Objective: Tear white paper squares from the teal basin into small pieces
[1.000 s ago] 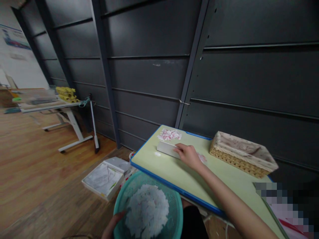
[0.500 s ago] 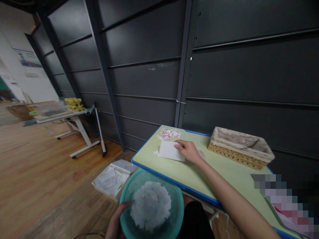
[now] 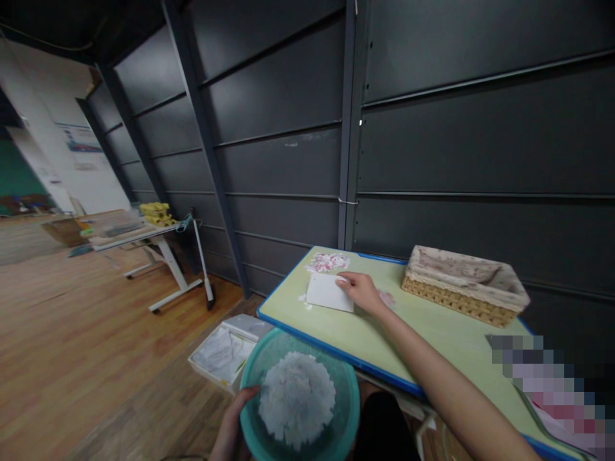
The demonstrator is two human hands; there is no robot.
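Observation:
My left hand [image 3: 243,410] grips the left rim of a teal plastic basin [image 3: 353,410], thumb over the edge. Inside it lies a heap of small white pieces [image 3: 298,400], too fine to name. My right hand [image 3: 361,291] pinches the right edge of a white rectangular card [image 3: 329,292], held low over the pale green table [image 3: 346,330]. Just behind the card is a patch of pink and white scraps [image 3: 328,261]. A few white bits [image 3: 305,301] lie by the card's left edge, and a pinkish patch [image 3: 387,298] shows beside my right wrist.
A wicker basket with a cloth lining [image 3: 464,285] stands at the table's back right. On the floor left of the basin is an open white box [image 3: 223,355]. A dark panelled wall [image 3: 283,166] rises behind. Another table [image 3: 139,237] with yellow objects stands far left.
The camera view has shifted slightly, so the basin, box and far table appear farther right. Both hands keep their holds on the basin and the card.

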